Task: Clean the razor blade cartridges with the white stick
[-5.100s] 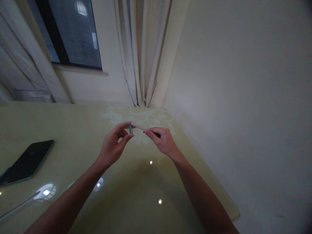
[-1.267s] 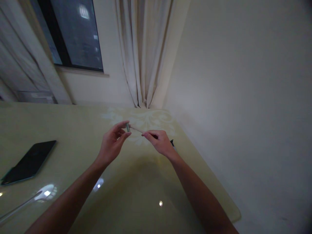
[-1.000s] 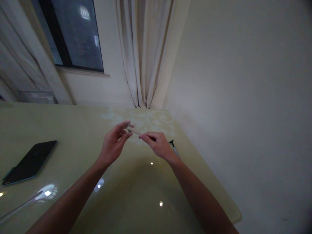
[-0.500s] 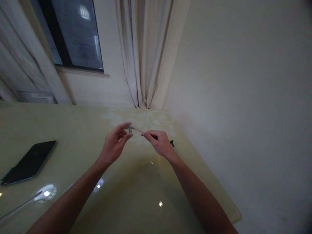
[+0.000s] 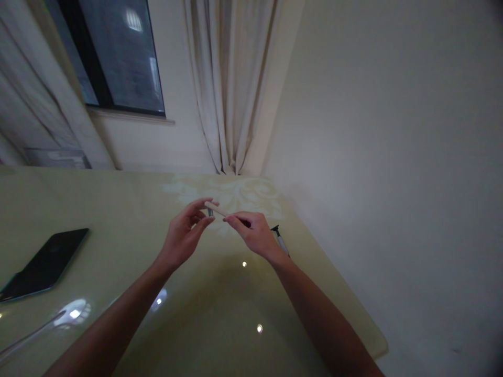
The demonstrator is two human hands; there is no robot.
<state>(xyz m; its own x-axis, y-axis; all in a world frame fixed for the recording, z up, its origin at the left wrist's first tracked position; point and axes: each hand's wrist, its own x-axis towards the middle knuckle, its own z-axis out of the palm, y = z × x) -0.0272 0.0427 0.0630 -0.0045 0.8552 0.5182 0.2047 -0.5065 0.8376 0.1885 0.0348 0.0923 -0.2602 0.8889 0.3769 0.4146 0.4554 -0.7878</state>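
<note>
My left hand (image 5: 186, 230) pinches a small flat greenish piece (image 5: 210, 212) upright between thumb and fingertips; its kind is too small to make out. In my right hand (image 5: 251, 230), thumb and fingers are closed on a thin pale stick (image 5: 216, 209). The stick slants up to the left, and its far end lies across the top of the greenish piece, close to my left fingertips. Whether the two touch, I cannot tell. Beside my right wrist, a razor-like tool (image 5: 281, 242) with a dark head and light handle lies on the table, partly hidden by the wrist.
The glossy yellowish table (image 5: 220, 314) has a pale floral pattern at its far end. On its left lies a dark tablet-like slab (image 5: 47, 264), with a thin pale cable or rod (image 5: 31, 335) nearer. A wall (image 5: 373, 183) borders the right; curtains (image 5: 231, 89) hang behind.
The pale stick's far end has moved left and now overlaps the top of the greenish piece. My right hand has shifted slightly left; my left hand has barely moved.
</note>
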